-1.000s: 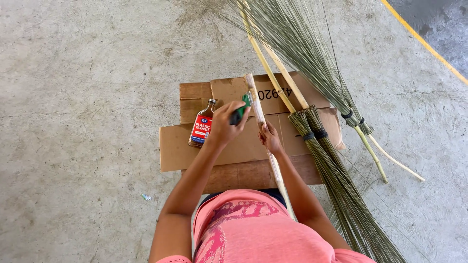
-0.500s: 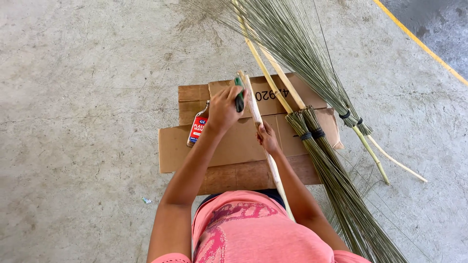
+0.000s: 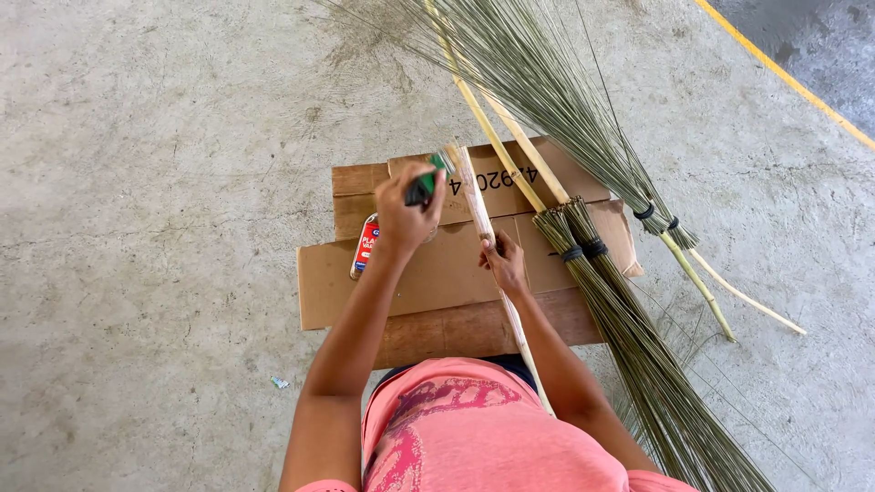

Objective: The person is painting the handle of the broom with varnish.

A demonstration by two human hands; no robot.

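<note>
I am looking straight down over the person's pink shirt [image 3: 474, 428] at a flattened cardboard sheet [image 3: 428, 273] lying on the concrete floor [image 3: 155, 182].

Left hand [image 3: 407, 211]: fingers are curling tight around a small dark tool with a green tip [image 3: 428, 180]; the fist is closed on it, no gap showing. The green end is sitting right against the far end of the pale stick, above the cardboard's upper half. I cannot tell whether it is a brush or a blade.

Right hand [image 3: 506, 264]: fingers are wrapping the pale stick [image 3: 478, 214] around its middle, clamped on it, over the cardboard's centre-right. The stick is running from the person's lap up across the cardboard, tilted slightly leftward at the top.

Just left of the left wrist, on the cardboard, a small red, white and blue tube or bottle [image 3: 365, 246] is lying flat, partly hidden by the hand.

Count, right of the cardboard centre:
- Two bundles of thin green-grey fibres, each on a pale stick. The nearer bundle [image 3: 638, 355] is crossing the cardboard's right edge, bound with two dark bands [image 3: 583, 250].
- The farther bundle [image 3: 547, 91] is fanning out beyond the cardboard, also banded twice [image 3: 656, 217].
- One held stick, one tool, one tube, one cardboard sheet.

A yellow painted line [image 3: 784, 77] is crossing the floor well beyond the cardboard's right corner.
</note>
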